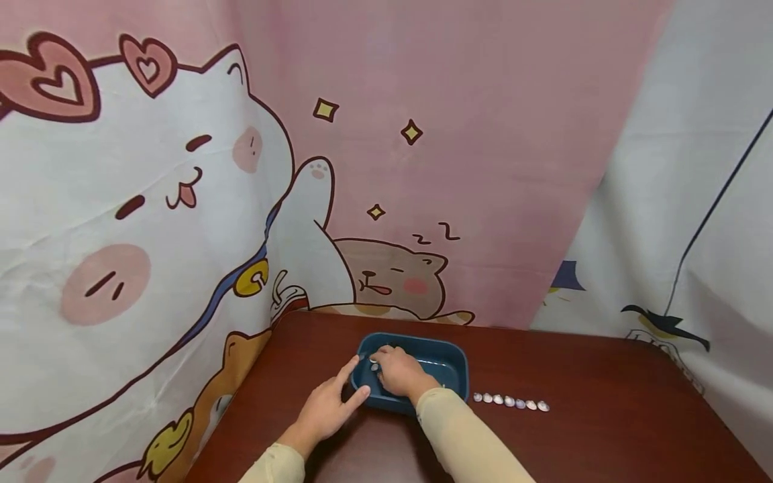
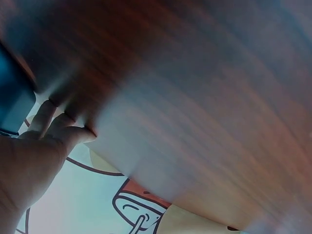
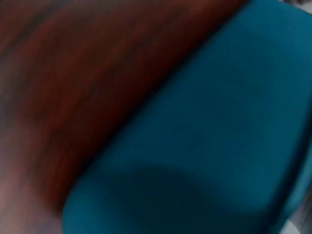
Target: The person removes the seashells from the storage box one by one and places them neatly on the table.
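Note:
A teal plastic bin stands on the dark brown table. My right hand reaches down into its left part, fingers bent, with small pale shells at the fingertips. It seems to pinch one, though the thumb is mostly hidden. At the bin's left front corner is my left hand, thumb and forefinger spread and fairly straight. The left wrist view shows its other fingers loosely extended beside the bin wall. The bin's outer side fills much of the right wrist view, where no hand shows.
Several small shells lie in a row on the table, right of the bin. A printed cloth with cartoon animals hangs behind the table and along its left side.

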`<state>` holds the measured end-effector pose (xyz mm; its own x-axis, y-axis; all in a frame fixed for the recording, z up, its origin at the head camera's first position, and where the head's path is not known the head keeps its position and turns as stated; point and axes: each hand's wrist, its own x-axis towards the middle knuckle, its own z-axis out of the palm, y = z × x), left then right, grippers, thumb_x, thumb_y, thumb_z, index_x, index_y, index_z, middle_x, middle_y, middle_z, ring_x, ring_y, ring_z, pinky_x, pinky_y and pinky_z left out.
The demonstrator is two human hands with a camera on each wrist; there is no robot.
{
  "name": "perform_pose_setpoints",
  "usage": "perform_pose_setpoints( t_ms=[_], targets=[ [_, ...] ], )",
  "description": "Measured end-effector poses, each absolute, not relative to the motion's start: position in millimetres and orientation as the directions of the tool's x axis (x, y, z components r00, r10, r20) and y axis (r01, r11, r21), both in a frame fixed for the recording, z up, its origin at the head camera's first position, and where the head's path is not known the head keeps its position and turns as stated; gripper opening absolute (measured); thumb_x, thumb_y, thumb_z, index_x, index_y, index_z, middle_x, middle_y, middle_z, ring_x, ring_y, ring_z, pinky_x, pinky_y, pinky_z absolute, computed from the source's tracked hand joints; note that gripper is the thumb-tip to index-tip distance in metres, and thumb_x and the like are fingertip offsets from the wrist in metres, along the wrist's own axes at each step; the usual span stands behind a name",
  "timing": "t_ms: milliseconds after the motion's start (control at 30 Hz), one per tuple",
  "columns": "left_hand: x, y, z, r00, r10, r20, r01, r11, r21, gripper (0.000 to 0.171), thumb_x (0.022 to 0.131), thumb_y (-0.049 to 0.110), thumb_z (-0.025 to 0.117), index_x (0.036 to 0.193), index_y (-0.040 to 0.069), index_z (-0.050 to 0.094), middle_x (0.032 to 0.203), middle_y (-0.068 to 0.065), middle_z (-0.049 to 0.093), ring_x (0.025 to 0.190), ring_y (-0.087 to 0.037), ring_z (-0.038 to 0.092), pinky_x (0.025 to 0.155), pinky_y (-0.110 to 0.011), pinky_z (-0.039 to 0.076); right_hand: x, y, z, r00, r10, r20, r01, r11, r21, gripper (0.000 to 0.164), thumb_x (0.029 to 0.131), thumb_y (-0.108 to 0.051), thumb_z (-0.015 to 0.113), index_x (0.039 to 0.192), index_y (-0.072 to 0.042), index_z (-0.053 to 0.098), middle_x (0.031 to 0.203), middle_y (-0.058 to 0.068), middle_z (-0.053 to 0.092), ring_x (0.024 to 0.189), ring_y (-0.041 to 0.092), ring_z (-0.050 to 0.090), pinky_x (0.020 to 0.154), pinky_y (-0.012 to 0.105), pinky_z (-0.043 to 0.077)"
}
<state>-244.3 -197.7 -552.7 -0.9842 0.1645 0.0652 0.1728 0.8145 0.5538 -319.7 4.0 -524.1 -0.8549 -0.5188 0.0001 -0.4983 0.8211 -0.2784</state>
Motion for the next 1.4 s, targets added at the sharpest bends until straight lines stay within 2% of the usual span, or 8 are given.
perform_pose_setpoints(
  t_ms=[233, 367, 433, 533, 767, 1067, 1233, 1400],
  targets=[
    [-246.7, -186.1, -553.3, -0.976, 0.198, 0.088, 0.213, 0.805, 0.554, 0.078, 0.104, 0.071, 0.049, 0.169, 0.032, 0.032, 0.151, -0.019, 0.063, 0.132, -0.043, 0.065, 0.107, -0.068, 0.05, -319.8, 7.5, -529.3, -0.864, -0.498, -0.076, -0.489, 0.865, -0.109, 0.04, 0.113, -0.025, 0.051, 0.15, -0.021, 0.064, 0.157, 0.0, 0.06, 0.147, 0.031, 0.054, 0.122, 0.053, 0.044],
    [-249.7, -188.0, -552.0, -0.977, 0.188, 0.101, 0.212, 0.817, 0.536, 0.079, 0.102, 0.075, 0.048, 0.169, 0.034, 0.033, 0.15, -0.018, 0.064, 0.131, -0.042, 0.066, 0.107, -0.067, 0.051, -323.7, 26.9, -526.8, -0.842, -0.54, 0.023, -0.536, 0.83, -0.152, 0.024, 0.107, -0.016, 0.063, 0.12, -0.016, 0.083, 0.12, 0.0, 0.08, 0.111, 0.022, 0.071, 0.103, 0.044, 0.058],
    [-250.2, -191.1, -551.6, -0.98, 0.175, 0.098, 0.2, 0.825, 0.528, 0.079, 0.102, 0.074, 0.049, 0.169, 0.034, 0.033, 0.15, -0.018, 0.064, 0.131, -0.042, 0.066, 0.107, -0.067, 0.05, -325.8, 38.6, -528.8, -0.839, -0.541, 0.059, -0.541, 0.817, -0.201, 0.016, 0.101, -0.012, 0.071, 0.103, -0.014, 0.087, 0.102, -0.001, 0.082, 0.092, 0.015, 0.071, 0.09, 0.038, 0.062],
    [-249.7, -196.4, -551.3, -0.985, 0.149, 0.089, 0.174, 0.836, 0.521, 0.078, 0.102, 0.073, 0.051, 0.168, 0.034, 0.034, 0.151, -0.017, 0.064, 0.133, -0.042, 0.065, 0.108, -0.068, 0.049, -327.8, 54.2, -531.3, -0.839, -0.539, 0.075, -0.537, 0.796, -0.278, 0.01, 0.094, -0.008, 0.079, 0.091, -0.011, 0.088, 0.093, 0.0, 0.082, 0.083, 0.013, 0.072, 0.079, 0.034, 0.064],
    [-248.7, -200.0, -550.4, -0.987, 0.133, 0.086, 0.158, 0.83, 0.535, 0.08, 0.101, 0.074, 0.052, 0.168, 0.034, 0.035, 0.15, -0.018, 0.064, 0.132, -0.043, 0.065, 0.107, -0.07, 0.049, -327.8, 68.1, -531.6, -0.859, -0.506, 0.082, -0.491, 0.767, -0.413, 0.005, 0.09, -0.004, 0.084, 0.093, -0.007, 0.087, 0.094, 0.004, 0.083, 0.089, 0.02, 0.076, 0.079, 0.039, 0.065],
    [-246.2, -198.1, -550.5, -0.991, 0.116, 0.068, 0.134, 0.822, 0.554, 0.076, 0.103, 0.068, 0.056, 0.168, 0.036, 0.034, 0.152, -0.017, 0.063, 0.134, -0.043, 0.064, 0.108, -0.07, 0.048, -326.5, 91.3, -510.0, -0.875, -0.467, 0.125, -0.449, 0.691, -0.567, 0.019, 0.089, 0.0, 0.083, 0.107, -0.007, 0.082, 0.099, 0.003, 0.079, 0.089, 0.016, 0.07, 0.081, 0.042, 0.063],
    [-245.5, -195.7, -549.9, -0.99, 0.131, 0.06, 0.142, 0.82, 0.555, 0.077, 0.103, 0.069, 0.055, 0.168, 0.034, 0.034, 0.153, -0.018, 0.062, 0.134, -0.043, 0.064, 0.108, -0.071, 0.048, -324.9, 159.6, -491.2, -0.897, -0.388, 0.213, -0.433, 0.675, -0.597, 0.023, 0.089, -0.004, 0.084, 0.111, -0.009, 0.081, 0.102, 0.002, 0.08, 0.094, 0.017, 0.072, 0.081, 0.035, 0.062],
    [-244.3, -196.1, -551.4, -0.989, 0.135, 0.055, 0.143, 0.821, 0.553, 0.077, 0.102, 0.069, 0.055, 0.168, 0.033, 0.035, 0.154, -0.017, 0.062, 0.134, -0.042, 0.064, 0.108, -0.071, 0.048, -315.2, 254.8, -495.1, -0.948, -0.27, 0.166, -0.314, 0.732, -0.604, 0.03, 0.089, -0.01, 0.086, 0.118, -0.007, 0.078, 0.108, 0.006, 0.079, 0.1, 0.022, 0.073, 0.082, 0.036, 0.059]
  ],
)
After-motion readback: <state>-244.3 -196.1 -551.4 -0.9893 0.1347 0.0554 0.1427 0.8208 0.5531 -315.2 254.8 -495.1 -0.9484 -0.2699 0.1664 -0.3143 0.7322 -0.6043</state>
